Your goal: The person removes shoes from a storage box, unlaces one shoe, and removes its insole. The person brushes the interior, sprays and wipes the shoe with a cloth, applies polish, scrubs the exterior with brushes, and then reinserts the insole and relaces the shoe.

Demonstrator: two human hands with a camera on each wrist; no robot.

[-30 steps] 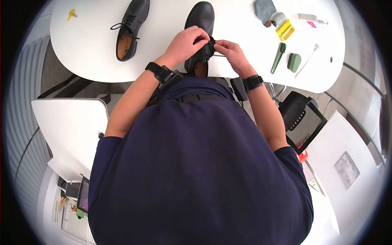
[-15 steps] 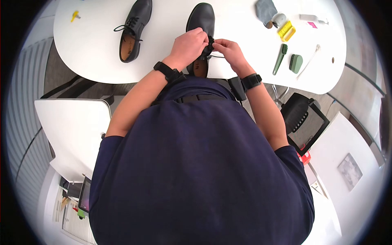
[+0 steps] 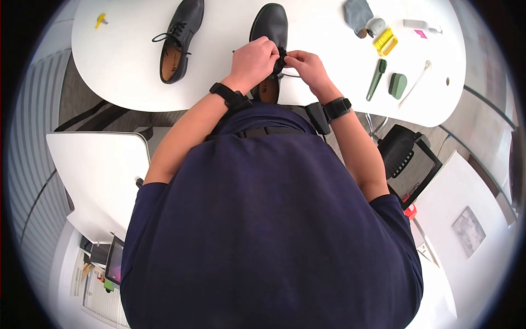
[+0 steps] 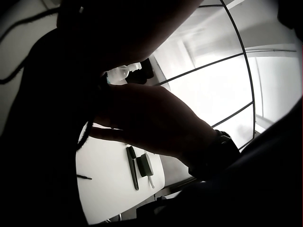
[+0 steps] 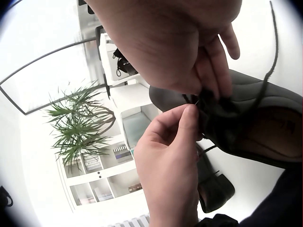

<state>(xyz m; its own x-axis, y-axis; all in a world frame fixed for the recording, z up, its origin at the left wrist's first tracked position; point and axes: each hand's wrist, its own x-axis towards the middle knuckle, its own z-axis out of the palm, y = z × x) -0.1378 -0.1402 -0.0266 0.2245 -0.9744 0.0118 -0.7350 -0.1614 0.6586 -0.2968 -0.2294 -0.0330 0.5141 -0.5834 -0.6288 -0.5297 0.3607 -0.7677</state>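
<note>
A black leather lace-up shoe [image 3: 269, 24] lies toe-away on the white table in front of the person. Over its laced part, the left hand [image 3: 252, 59] pinches the black shoelace between thumb and forefinger; the right wrist view shows this pinch best. From the other side the right hand [image 3: 308, 67] grips the lace with its fingertips at the tongue. One loose lace end [image 5: 273, 56] arcs away from the shoe in the right wrist view. The fingers hide most of the knot area. In the left wrist view both hands are dark silhouettes.
A matching black shoe [image 3: 185, 33] with its lace in a bow stands to the left, beyond it a yellow item [image 3: 101, 21]. At right lie a grey cloth [image 3: 358, 16], a yellow brush [image 3: 385, 42], a long green brush [image 3: 376, 80], a green block brush [image 3: 398, 85] and a white bottle [image 3: 419, 24].
The left hand has turned and its fingers have drawn in closer over the laces. The right hand has stayed at the shoe's right side, shifting slightly. The head view has moved a little.
</note>
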